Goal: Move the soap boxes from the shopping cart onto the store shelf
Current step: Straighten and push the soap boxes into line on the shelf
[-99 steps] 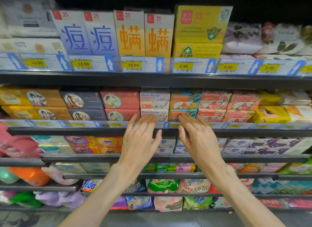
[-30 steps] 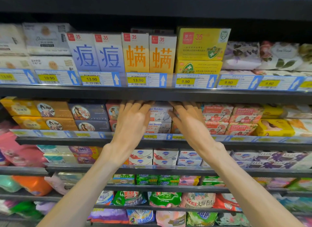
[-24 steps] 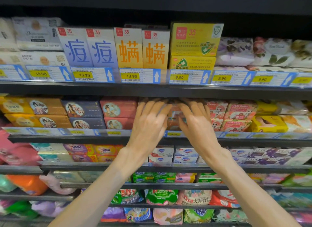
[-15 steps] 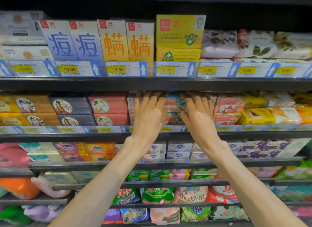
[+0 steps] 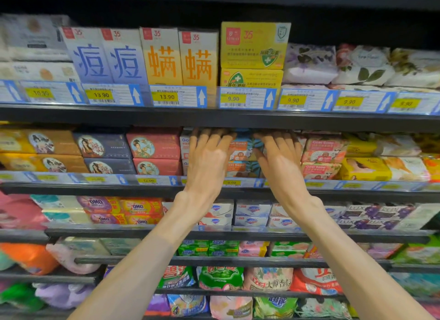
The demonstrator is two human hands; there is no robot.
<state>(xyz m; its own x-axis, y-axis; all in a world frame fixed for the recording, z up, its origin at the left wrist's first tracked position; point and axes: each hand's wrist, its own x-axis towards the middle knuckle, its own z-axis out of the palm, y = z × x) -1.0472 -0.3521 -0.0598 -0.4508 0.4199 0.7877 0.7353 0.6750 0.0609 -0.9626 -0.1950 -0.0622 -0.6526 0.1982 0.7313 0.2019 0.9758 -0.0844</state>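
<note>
Both my hands reach into the second shelf (image 5: 214, 188), where Goat Soap boxes stand stacked in two layers. My left hand (image 5: 207, 160) lies with straight fingers over the white Goat Soap boxes (image 5: 185, 150). My right hand (image 5: 281, 160) lies with straight fingers on the stack to the right. Between the hands show the orange-and-teal Goat Soap boxes (image 5: 242, 153). Red Goat Soap boxes (image 5: 323, 150) sit just right of my right hand. No shopping cart is in view.
The shelf above (image 5: 214, 117) hangs low over my fingertips and carries upright boxes (image 5: 162, 58) and price tags. Portrait-printed boxes (image 5: 152, 146) stand to the left, yellow packs (image 5: 364, 168) to the right. Lower shelves hold wrapped soaps and detergent bags.
Both hands moved up from the shelf's price rail and deeper into the second shelf, first onto the white stack, then spreading either side of the orange-and-teal stack. The camera shifted slightly.
</note>
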